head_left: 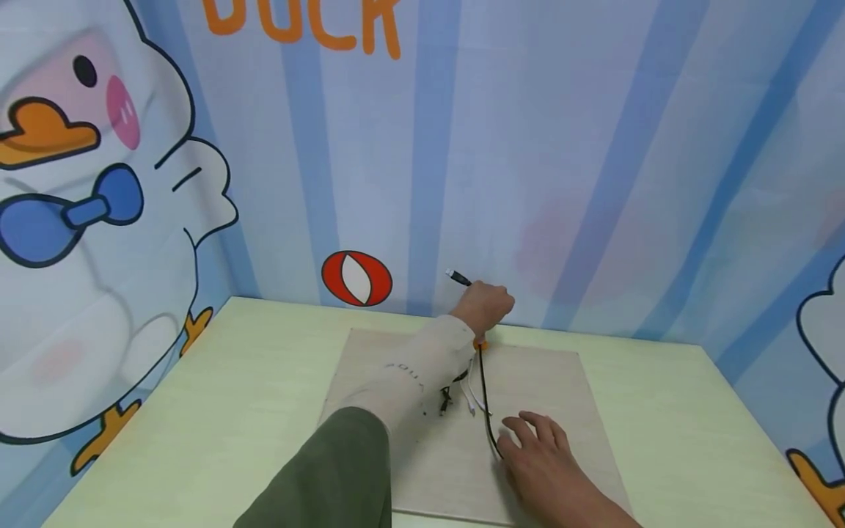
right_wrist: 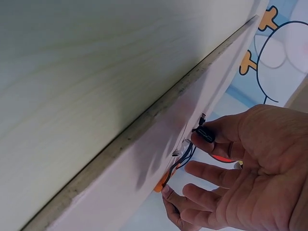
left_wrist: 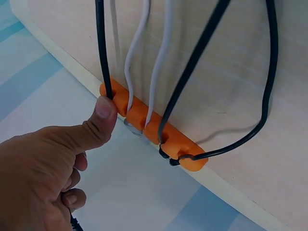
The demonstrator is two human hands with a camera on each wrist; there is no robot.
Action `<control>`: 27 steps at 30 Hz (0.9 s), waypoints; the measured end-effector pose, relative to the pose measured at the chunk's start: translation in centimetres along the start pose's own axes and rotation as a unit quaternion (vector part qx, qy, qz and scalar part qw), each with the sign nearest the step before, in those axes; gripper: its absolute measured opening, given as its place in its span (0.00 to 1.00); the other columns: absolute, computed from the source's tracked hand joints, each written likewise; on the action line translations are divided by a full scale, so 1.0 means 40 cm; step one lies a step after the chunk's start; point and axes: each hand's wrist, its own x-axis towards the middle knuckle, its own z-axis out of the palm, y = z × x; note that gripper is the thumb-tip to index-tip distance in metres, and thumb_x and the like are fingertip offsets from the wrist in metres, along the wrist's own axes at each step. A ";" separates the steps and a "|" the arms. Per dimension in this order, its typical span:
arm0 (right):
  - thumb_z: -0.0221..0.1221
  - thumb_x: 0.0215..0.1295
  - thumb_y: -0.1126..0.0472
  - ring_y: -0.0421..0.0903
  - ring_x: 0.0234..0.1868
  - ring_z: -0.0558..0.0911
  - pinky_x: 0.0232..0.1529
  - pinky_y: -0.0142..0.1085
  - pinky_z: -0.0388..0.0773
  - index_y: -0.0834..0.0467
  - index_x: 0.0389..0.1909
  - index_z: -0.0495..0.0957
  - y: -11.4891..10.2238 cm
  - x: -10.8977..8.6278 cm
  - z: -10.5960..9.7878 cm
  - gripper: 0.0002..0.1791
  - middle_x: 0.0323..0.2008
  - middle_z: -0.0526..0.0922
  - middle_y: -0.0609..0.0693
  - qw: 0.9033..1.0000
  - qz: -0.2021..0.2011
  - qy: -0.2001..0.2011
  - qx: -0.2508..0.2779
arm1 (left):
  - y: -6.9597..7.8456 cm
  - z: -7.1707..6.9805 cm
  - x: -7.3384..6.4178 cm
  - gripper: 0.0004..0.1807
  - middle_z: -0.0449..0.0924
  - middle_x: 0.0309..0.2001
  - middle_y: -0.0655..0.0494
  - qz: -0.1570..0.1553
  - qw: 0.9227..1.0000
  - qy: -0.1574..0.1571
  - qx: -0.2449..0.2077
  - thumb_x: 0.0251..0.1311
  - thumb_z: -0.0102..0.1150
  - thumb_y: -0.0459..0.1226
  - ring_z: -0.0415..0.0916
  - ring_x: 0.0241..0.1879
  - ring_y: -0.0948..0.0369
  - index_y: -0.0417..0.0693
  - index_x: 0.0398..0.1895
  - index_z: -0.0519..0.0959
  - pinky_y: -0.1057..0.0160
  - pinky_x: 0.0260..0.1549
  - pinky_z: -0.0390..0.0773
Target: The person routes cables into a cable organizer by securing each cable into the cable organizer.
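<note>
An orange cable organizer point(left_wrist: 139, 115) with several slots lies along the far edge of the board. Black and white cables run through its slots. My left hand point(head_left: 485, 304) is at this organizer, its thumb touching the end slot where a black cable point(left_wrist: 101, 48) sits. Its other fingers curl round that cable's far part, and a USB plug point(head_left: 458, 277) sticks out beyond the hand. Nearer to me, my right hand point(head_left: 541, 462) pinches the black plug point(right_wrist: 205, 134) at the cable's near end between thumb and finger. The black cable stretches between both hands.
A pale board point(head_left: 436, 477) lies on the light table point(head_left: 165, 425). White cable ends point(head_left: 472, 407) and a bundled black cable end point(head_left: 445, 400) rest on the board. Behind the table hangs a printed blue striped cloth point(head_left: 515, 147).
</note>
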 end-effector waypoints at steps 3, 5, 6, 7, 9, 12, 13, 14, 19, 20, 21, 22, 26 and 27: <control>0.77 0.68 0.60 0.64 0.71 0.76 0.65 0.70 0.75 0.52 0.47 0.84 0.005 0.000 0.009 0.13 0.65 0.84 0.54 1.000 -0.013 0.015 -0.005 | 0.001 0.001 0.003 0.27 0.88 0.55 0.62 -0.005 1.000 -0.001 -0.010 0.61 0.86 0.48 0.88 0.51 0.66 0.58 0.61 0.86 0.63 0.49 0.91; 0.77 0.67 0.60 0.64 0.70 0.76 0.65 0.69 0.75 0.53 0.48 0.85 0.007 -0.003 0.013 0.13 0.64 0.84 0.54 0.999 -0.022 0.024 -0.006 | 0.000 0.003 0.002 0.26 0.88 0.57 0.61 -0.009 1.000 0.000 -0.019 0.64 0.84 0.47 0.88 0.53 0.66 0.57 0.63 0.85 0.63 0.50 0.91; 0.77 0.67 0.63 0.65 0.70 0.76 0.66 0.70 0.74 0.55 0.48 0.85 -0.013 -0.004 -0.025 0.13 0.64 0.84 0.56 1.000 -0.016 0.010 0.013 | 0.000 0.004 0.001 0.26 0.87 0.58 0.61 -0.011 1.000 0.000 -0.019 0.65 0.83 0.46 0.87 0.54 0.66 0.57 0.63 0.85 0.63 0.50 0.91; 0.76 0.69 0.64 0.66 0.70 0.76 0.67 0.70 0.74 0.57 0.48 0.85 -0.031 -0.004 -0.059 0.12 0.64 0.84 0.57 1.000 -0.010 -0.005 0.022 | 0.000 0.004 0.001 0.26 0.87 0.59 0.61 -0.011 1.000 -0.001 -0.020 0.65 0.83 0.46 0.87 0.54 0.65 0.57 0.64 0.84 0.63 0.50 0.90; 0.76 0.69 0.65 0.66 0.71 0.77 0.70 0.69 0.74 0.58 0.48 0.86 -0.053 -0.003 -0.099 0.11 0.64 0.85 0.57 0.999 0.000 -0.025 0.023 | -0.001 0.003 0.001 0.26 0.86 0.61 0.60 -0.010 1.000 -0.002 -0.021 0.66 0.83 0.45 0.86 0.55 0.65 0.56 0.65 0.84 0.63 0.51 0.90; 0.76 0.70 0.64 0.65 0.71 0.77 0.70 0.69 0.74 0.57 0.48 0.85 -0.053 0.000 -0.096 0.11 0.64 0.84 0.57 1.000 0.001 -0.026 0.017 | -0.002 0.001 0.003 0.29 0.85 0.62 0.60 -0.005 1.000 -0.004 -0.016 0.63 0.85 0.46 0.86 0.56 0.65 0.56 0.65 0.83 0.63 0.52 0.90; 0.76 0.69 0.64 0.65 0.70 0.77 0.68 0.69 0.75 0.57 0.47 0.85 -0.045 -0.001 -0.083 0.11 0.64 0.84 0.57 1.000 -0.005 -0.015 0.015 | -0.003 0.000 0.004 0.31 0.85 0.62 0.59 -0.003 1.000 -0.006 -0.013 0.62 0.86 0.46 0.86 0.57 0.65 0.55 0.65 0.83 0.64 0.52 0.90; 0.76 0.68 0.64 0.65 0.69 0.77 0.65 0.69 0.76 0.56 0.47 0.84 -0.034 -0.001 -0.063 0.11 0.63 0.85 0.56 1.000 -0.014 0.001 0.012 | -0.003 -0.001 0.006 0.31 0.85 0.62 0.59 -0.002 1.000 -0.007 -0.011 0.62 0.86 0.47 0.86 0.57 0.65 0.55 0.66 0.83 0.64 0.52 0.90; 0.77 0.67 0.63 0.66 0.66 0.77 0.61 0.68 0.76 0.55 0.47 0.84 0.003 -0.006 -0.006 0.13 0.61 0.84 0.57 0.998 -0.045 0.044 0.008 | -0.003 0.002 0.015 0.33 0.85 0.62 0.59 0.002 1.000 -0.011 -0.006 0.61 0.86 0.48 0.86 0.58 0.65 0.55 0.67 0.82 0.64 0.54 0.90; 0.76 0.68 0.63 0.65 0.67 0.77 0.62 0.68 0.77 0.56 0.48 0.84 0.003 -0.008 -0.008 0.12 0.62 0.84 0.57 0.998 -0.046 0.042 0.006 | -0.003 0.003 0.016 0.33 0.85 0.62 0.59 0.003 1.000 -0.012 -0.009 0.61 0.86 0.48 0.86 0.58 0.64 0.55 0.67 0.82 0.64 0.54 0.90; 0.76 0.69 0.64 0.66 0.69 0.77 0.64 0.68 0.76 0.57 0.49 0.84 -0.002 -0.009 -0.021 0.12 0.63 0.84 0.57 0.999 -0.043 0.032 0.007 | -0.003 0.003 0.017 0.33 0.85 0.62 0.59 0.003 1.000 -0.011 -0.012 0.61 0.87 0.48 0.85 0.58 0.64 0.55 0.67 0.83 0.64 0.55 0.90; 0.77 0.68 0.63 0.65 0.68 0.77 0.63 0.68 0.76 0.56 0.49 0.85 -0.001 -0.009 -0.024 0.13 0.62 0.84 0.56 0.998 -0.046 0.037 0.001 | -0.004 0.003 0.018 0.34 0.85 0.62 0.58 0.003 1.000 -0.012 -0.014 0.60 0.87 0.48 0.86 0.59 0.64 0.54 0.67 0.83 0.63 0.55 0.90; 0.77 0.68 0.63 0.64 0.68 0.78 0.64 0.66 0.77 0.57 0.49 0.85 -0.023 -0.010 -0.074 0.13 0.61 0.85 0.55 0.999 -0.032 0.019 -0.003 | -0.005 0.003 0.017 0.36 0.85 0.62 0.58 -0.001 1.000 -0.012 -0.016 0.58 0.88 0.50 0.86 0.59 0.63 0.54 0.68 0.82 0.63 0.56 0.90; 0.77 0.68 0.63 0.64 0.68 0.78 0.65 0.66 0.77 0.56 0.48 0.85 -0.025 -0.010 -0.083 0.13 0.61 0.85 0.55 0.999 -0.030 0.017 -0.005 | -0.005 0.002 0.016 0.37 0.85 0.62 0.58 -0.001 1.000 -0.013 -0.015 0.57 0.89 0.50 0.86 0.59 0.63 0.54 0.67 0.82 0.63 0.56 0.90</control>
